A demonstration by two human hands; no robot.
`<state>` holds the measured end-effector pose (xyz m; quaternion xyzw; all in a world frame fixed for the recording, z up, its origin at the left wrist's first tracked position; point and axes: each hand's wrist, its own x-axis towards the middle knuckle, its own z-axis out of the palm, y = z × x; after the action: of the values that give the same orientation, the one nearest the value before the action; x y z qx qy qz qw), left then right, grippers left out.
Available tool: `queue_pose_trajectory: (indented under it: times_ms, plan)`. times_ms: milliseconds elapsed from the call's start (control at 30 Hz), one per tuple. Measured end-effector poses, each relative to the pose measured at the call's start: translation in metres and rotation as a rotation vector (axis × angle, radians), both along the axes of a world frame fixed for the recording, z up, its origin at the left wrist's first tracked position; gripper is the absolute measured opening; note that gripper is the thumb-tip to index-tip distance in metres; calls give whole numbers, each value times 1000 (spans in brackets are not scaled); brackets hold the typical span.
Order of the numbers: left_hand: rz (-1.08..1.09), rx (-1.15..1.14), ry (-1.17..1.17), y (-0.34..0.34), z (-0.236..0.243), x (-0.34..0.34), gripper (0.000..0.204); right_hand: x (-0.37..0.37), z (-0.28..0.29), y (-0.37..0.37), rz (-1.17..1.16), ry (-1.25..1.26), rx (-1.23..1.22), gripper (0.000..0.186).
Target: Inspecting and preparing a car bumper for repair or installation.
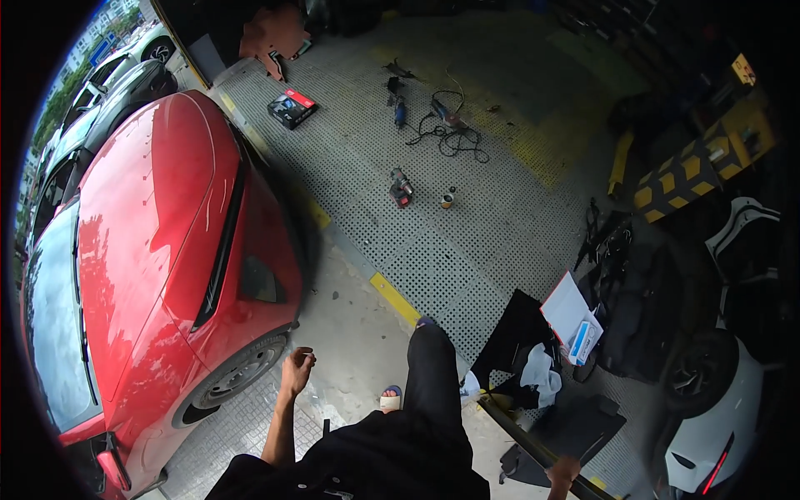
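Observation:
My left hand (pixel 297 372) hangs at my side with its fingers loosely bent and apart, and nothing shows in it. It is nearest to the front wheel (pixel 242 371) of the red car (pixel 167 217), without touching it. Low on the other side, my right hand (pixel 564 472) hangs beside a long dark edge strip (pixel 521 433). Its fingers are turned away and too indistinct to show whether they hold anything. One of my feet (pixel 391 398) is on the pale ground, while the other (pixel 426 322) reaches the perforated metal platform (pixel 467 250).
On the platform lie a cordless drill (pixel 401 188), a small can (pixel 448 197), a corded power tool (pixel 450 117) and a black-red box (pixel 292 108). A white-and-red open box (pixel 570 308), white cloth (pixel 542 375) and black panels (pixel 575 437) lie right. Farther right stands a white car (pixel 717 425).

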<state>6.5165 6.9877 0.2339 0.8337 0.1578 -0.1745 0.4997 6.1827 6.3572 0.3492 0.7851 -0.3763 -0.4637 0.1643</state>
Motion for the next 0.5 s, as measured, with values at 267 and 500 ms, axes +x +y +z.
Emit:
queue_pose_trajectory:
  times_ms: [267,500]
  plan:
    - [39,135,536,11,-95,72,26,324,-155,28,-104,-556,595,43]
    - [262,184,824,2,1,172,27,779,-380,134,148,-515,992,71]
